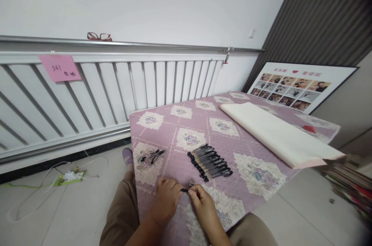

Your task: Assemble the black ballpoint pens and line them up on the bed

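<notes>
A slim, black, plastic-looking pen piece (184,190) is pinched at its two ends by the fingertips of the left hand (169,198) and right hand (202,201), both grips narrow, above the near part of the purple cloth with cream floral patches (167,131). Whether it is a cap or a barrel cannot be made out. Much seems done: a row of dark, clear-barrelled pens (210,162) is laid out just beyond, while a small, loose cluster of thin black pens (152,155) is left apart. The held piece is aligned roughly crosswise, its ends directed toward either hand; the row's caps are pointed rightward.
</notes>
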Demonstrator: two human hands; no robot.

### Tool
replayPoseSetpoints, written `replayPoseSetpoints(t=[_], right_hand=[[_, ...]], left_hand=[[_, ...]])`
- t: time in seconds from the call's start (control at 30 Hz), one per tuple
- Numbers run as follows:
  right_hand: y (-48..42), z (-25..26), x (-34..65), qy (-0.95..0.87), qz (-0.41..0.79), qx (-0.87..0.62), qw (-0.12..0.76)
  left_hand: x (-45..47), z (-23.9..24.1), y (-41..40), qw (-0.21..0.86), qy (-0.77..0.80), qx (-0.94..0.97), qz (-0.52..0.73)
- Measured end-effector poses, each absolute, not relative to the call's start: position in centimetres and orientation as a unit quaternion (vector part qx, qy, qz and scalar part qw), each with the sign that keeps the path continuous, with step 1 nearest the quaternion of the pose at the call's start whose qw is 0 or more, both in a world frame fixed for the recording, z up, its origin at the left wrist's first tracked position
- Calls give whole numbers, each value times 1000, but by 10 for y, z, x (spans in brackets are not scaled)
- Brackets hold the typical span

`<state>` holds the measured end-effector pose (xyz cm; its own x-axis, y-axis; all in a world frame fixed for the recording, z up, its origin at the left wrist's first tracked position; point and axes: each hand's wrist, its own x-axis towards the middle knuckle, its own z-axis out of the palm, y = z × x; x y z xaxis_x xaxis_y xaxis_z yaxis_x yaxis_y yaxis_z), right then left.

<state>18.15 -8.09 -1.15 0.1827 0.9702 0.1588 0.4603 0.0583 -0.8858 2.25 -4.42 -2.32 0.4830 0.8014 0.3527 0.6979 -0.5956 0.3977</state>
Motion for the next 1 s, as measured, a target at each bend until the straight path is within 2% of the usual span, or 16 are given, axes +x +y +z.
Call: replayPoseSetpoints(t=[0.2, 0.43, 0.67, 1.0], right_hand=[[-81, -14, 188, -552, 334, -608, 463], [-78, -13, 188, -572, 309, -624, 434], [-78, -18, 191, -550, 360, -596, 462], [-79, -14, 191, -563, 348, -599, 451]], left_hand=[[23, -23, -44, 107, 445, 843, 283], [23, -23, -45, 101, 439, 847, 283], [23, -21, -46, 97, 439, 848, 280], [23, -20, -46, 106, 436, 849, 280]])
